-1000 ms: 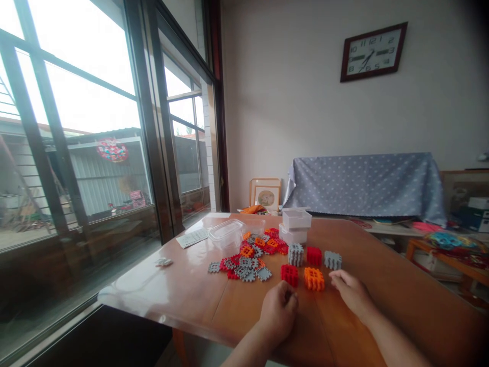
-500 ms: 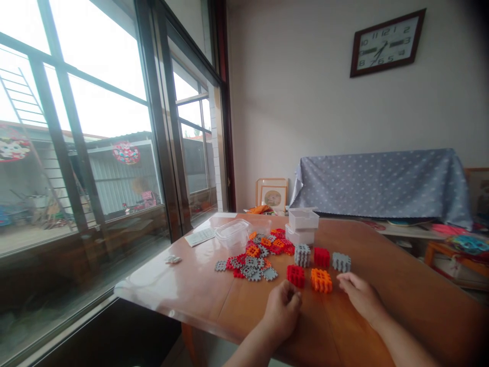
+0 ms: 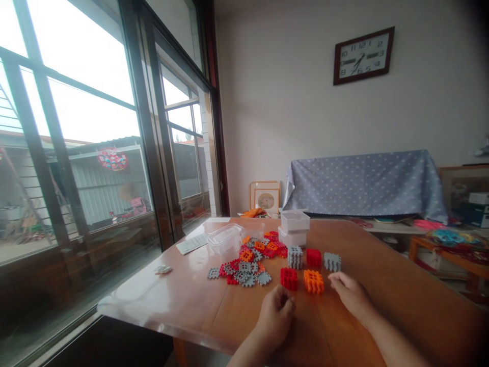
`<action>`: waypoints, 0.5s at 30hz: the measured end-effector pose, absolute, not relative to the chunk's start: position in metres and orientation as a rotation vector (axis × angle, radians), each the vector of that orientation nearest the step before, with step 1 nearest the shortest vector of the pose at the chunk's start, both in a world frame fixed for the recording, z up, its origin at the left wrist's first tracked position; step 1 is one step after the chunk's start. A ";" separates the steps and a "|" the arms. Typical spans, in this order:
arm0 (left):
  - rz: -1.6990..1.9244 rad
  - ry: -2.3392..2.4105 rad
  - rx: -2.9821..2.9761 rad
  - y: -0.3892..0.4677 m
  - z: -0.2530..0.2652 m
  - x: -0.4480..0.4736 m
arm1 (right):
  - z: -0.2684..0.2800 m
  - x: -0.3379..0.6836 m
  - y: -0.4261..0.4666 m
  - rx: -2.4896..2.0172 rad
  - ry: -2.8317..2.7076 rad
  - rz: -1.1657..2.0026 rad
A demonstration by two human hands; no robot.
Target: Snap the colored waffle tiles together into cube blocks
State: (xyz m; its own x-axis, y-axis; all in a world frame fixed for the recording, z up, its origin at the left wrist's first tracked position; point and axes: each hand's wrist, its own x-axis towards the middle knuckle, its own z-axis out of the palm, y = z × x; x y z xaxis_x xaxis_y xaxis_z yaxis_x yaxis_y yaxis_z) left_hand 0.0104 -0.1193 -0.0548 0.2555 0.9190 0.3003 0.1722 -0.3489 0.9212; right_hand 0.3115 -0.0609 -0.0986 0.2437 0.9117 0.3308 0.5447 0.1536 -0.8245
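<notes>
My left hand (image 3: 275, 314) rests at the near part of the table with its fingers curled in; nothing shows in them. Just beyond its knuckles stands a red stack of interlocking plastic pieces (image 3: 289, 279). To the right of that is an orange stack (image 3: 314, 282), between my two hands. My right hand (image 3: 350, 294) lies right of the orange stack, fingers and thumb drawn together with nothing visible in them. Behind them stand a grey stack (image 3: 295, 257), a second red stack (image 3: 314, 258) and another grey stack (image 3: 332, 261), the last just past my right fingertips.
Loose red, grey and orange pieces (image 3: 247, 267) lie heaped left of the stacks. Behind are a clear plastic container (image 3: 225, 240), two stacked white boxes (image 3: 294, 229) and a printed sheet (image 3: 192, 244). A small whitish object (image 3: 163, 269) sits near the table's left edge.
The camera view has turned slightly right and up, so everything sits a little further left and lower. The stacks stay in place, and both hands keep nearly the same pose.
</notes>
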 end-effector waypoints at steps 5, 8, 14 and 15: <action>1.178 0.937 1.658 -0.118 -0.057 0.010 | -0.095 0.309 -0.063 -1.537 -1.426 0.440; 1.211 0.889 1.560 -0.118 -0.056 0.011 | -0.093 0.306 -0.065 -1.552 -1.427 0.423; 1.301 0.798 1.273 -0.102 -0.038 -0.007 | -0.088 0.301 -0.066 -1.556 -1.447 0.399; 1.330 0.805 1.280 -0.093 -0.032 -0.012 | -0.087 0.300 -0.066 -1.557 -1.460 0.396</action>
